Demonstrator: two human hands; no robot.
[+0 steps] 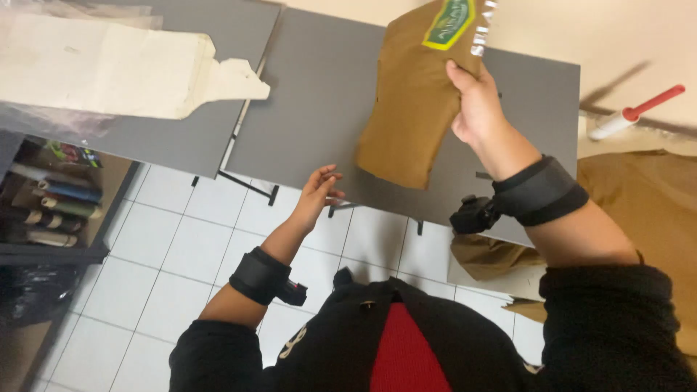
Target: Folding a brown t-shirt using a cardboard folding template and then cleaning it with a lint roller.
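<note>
Above the far right part of the grey desk [319, 94], the right hand [475, 101] pinches a flat brown packet [410, 101] by its upper edge, so it hangs lifted off the surface. Near the desk's front edge, the left hand [319, 190] hovers empty, fingers loosely spread. Cream paper pieces [109, 65] lie at the far left corner; a lint roller [635, 112] rests beyond the right edge.
</note>
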